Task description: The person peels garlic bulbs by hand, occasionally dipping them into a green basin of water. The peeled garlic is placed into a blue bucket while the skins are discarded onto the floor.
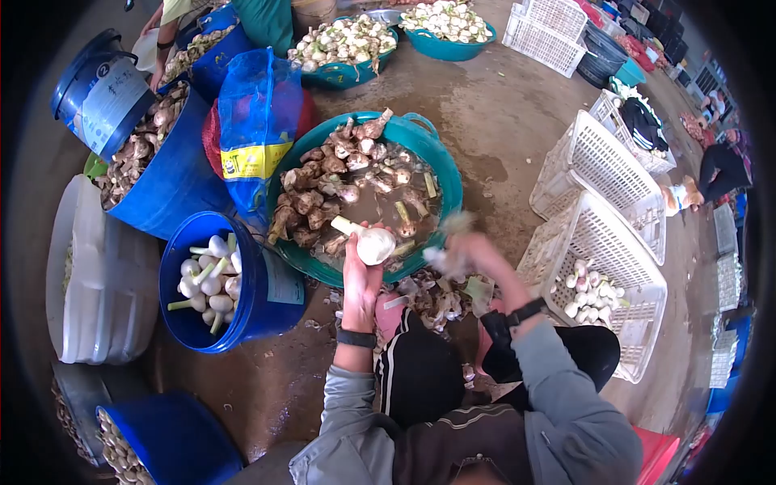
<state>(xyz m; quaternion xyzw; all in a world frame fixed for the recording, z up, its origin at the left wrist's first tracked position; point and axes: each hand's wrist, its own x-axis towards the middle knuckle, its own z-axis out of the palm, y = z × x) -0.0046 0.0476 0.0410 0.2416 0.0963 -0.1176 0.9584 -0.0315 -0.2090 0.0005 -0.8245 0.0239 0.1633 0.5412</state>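
The left hand [360,279] has its fingers closed around a white garlic bulb [375,245] over the near rim of the green basin [443,162]. The right hand [473,255], just beside it, is blurred, so I cannot tell its grip. A blue bucket [260,319] stands left of the basin.

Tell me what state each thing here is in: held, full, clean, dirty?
garlic bulb: white, clean, gripped in left hand.
right hand: blurred; grip unclear.
green basin: holds brown dirty bulbs in murky water.
blue bucket: partly filled with white bulbs.
white crate: a few white bulbs at the bottom.
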